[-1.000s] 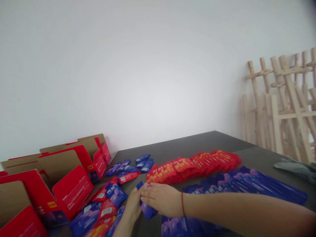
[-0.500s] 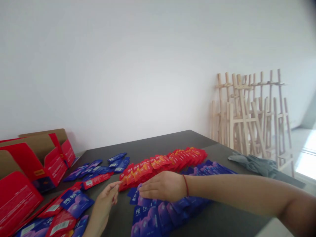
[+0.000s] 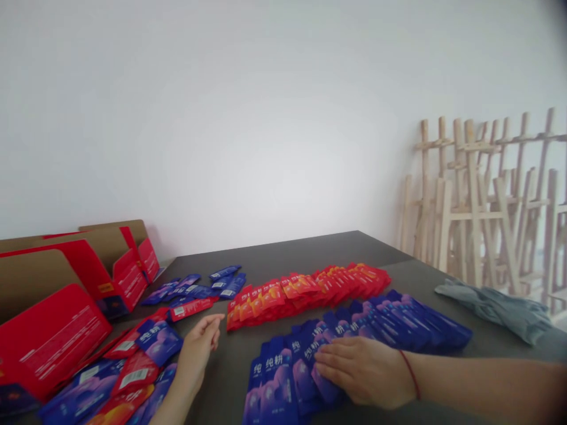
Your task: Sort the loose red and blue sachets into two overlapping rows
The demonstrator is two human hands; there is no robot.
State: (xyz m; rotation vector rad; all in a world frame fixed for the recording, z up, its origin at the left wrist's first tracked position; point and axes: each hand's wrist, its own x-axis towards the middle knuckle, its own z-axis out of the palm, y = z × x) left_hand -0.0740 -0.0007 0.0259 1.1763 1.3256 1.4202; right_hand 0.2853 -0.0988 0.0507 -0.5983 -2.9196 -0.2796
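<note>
My right hand [image 3: 363,370] lies flat, fingers spread, on the near end of a fanned row of blue packets [image 3: 354,342] on the dark table [image 3: 310,251]. A red string band sits on that wrist. Behind the blue row runs an overlapping row of red packets [image 3: 305,290]. My left hand [image 3: 199,345] rests on the table between the rows and a loose heap of mixed red and blue packets [image 3: 133,372], fingers loosely extended, holding nothing.
Open red and brown cardboard display boxes [image 3: 66,307] stand at the left. More loose blue packets [image 3: 199,286] lie beyond the heap. A grey cloth [image 3: 496,308] lies at the right. Wooden frames [image 3: 487,206] lean against the white wall.
My right hand slid toward me along the blue row onto its near end. My left hand let go of the blue packet it touched a second ago and now rests free.
</note>
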